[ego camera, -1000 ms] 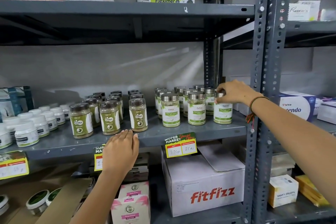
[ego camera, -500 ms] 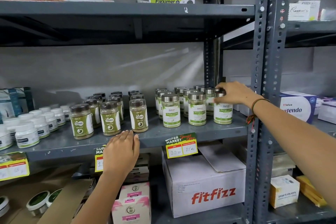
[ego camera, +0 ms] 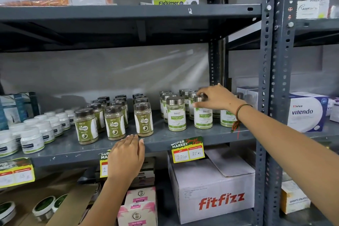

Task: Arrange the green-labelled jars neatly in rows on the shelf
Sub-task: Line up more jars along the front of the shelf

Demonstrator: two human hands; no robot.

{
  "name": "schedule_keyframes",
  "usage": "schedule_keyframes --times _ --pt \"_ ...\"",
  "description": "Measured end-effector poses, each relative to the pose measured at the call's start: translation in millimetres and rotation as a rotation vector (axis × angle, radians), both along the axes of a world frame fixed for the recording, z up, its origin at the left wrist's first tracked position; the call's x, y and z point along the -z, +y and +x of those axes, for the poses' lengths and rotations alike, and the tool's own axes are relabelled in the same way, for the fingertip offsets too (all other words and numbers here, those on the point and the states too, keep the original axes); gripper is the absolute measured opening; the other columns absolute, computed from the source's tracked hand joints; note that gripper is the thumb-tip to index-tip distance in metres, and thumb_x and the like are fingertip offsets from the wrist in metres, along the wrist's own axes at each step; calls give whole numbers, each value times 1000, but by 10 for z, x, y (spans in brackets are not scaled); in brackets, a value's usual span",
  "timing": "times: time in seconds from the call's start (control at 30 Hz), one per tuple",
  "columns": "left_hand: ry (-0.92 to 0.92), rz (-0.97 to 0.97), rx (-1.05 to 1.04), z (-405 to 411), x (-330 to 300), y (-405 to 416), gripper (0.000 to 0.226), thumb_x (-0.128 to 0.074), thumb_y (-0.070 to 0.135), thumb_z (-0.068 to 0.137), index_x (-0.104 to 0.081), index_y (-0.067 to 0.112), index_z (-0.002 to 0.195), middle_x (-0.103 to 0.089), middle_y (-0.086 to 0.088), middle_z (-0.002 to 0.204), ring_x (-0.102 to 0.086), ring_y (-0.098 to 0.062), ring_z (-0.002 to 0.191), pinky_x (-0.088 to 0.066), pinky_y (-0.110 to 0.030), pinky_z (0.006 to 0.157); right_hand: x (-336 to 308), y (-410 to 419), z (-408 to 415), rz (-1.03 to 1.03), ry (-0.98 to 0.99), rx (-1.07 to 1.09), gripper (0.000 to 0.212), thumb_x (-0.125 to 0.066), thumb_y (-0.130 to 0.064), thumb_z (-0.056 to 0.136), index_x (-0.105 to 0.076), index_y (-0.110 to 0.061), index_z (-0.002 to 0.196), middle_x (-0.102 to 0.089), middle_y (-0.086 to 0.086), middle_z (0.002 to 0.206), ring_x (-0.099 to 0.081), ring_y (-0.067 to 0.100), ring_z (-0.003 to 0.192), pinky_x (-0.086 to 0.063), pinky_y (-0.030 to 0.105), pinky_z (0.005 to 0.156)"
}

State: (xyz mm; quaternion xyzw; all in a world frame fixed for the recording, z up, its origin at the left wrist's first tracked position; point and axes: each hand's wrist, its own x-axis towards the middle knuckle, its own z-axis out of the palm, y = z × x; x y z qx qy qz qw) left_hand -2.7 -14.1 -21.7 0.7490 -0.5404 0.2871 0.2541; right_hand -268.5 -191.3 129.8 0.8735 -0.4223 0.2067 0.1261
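Note:
Green-labelled Moringa jars with silver lids stand in rows on the grey middle shelf [ego camera: 201, 135]. The front row holds a left jar [ego camera: 176, 113], a middle jar [ego camera: 203, 115] and a right jar [ego camera: 227, 118] partly hidden behind my wrist. My right hand [ego camera: 217, 97] grips the silver lid of the middle front jar, which stands on the shelf. More such jars [ego camera: 185, 95] stand behind. My left hand [ego camera: 126, 156] lies flat over the shelf's front edge, fingers together, holding nothing.
Brown-lidded Gaska jars [ego camera: 114, 124] stand in rows left of the Moringa jars, small white tubs [ego camera: 33, 139] further left. A steel upright [ego camera: 271, 97] rises at the right, a Vitendo box [ego camera: 306, 112] beyond it. A Fitfizz carton [ego camera: 216, 194] sits below; price tags [ego camera: 188, 149] hang off the edge.
My right hand has left the rightmost front jar and moved left onto the lid of the middle front jar. My left hand stays on the shelf edge.

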Motion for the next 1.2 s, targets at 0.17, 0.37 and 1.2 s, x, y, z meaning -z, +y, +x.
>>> schedule_keyframes --times 0.17,0.37,1.2 --pt "-15 0 2 -2 -2 -6 42 -38 37 94 -71 12 104 -73 -5 105 -66 -21 100 -52 -36 84 2 -8 -11 9 -64 -20 63 -64 -61 82 -62 -20 130 -71 3 110 -65 21 98 -52 39 91" --pt "-3 -5 23 4 6 -9 50 -31 39 94 -70 11 104 -72 -6 105 -65 -22 102 -50 -37 87 13 -25 -37 19 -99 -44 61 -67 -60 80 -64 -22 128 -72 0 110 -66 19 100 -52 37 90" --pt "6 7 4 -16 -21 21 45 -32 37 95 -69 14 104 -72 -4 106 -66 -20 100 -50 -35 86 73 602 1602 90 35 -391 71 -59 -52 90 -40 -17 149 -44 11 151 -43 28 136 -37 41 110"
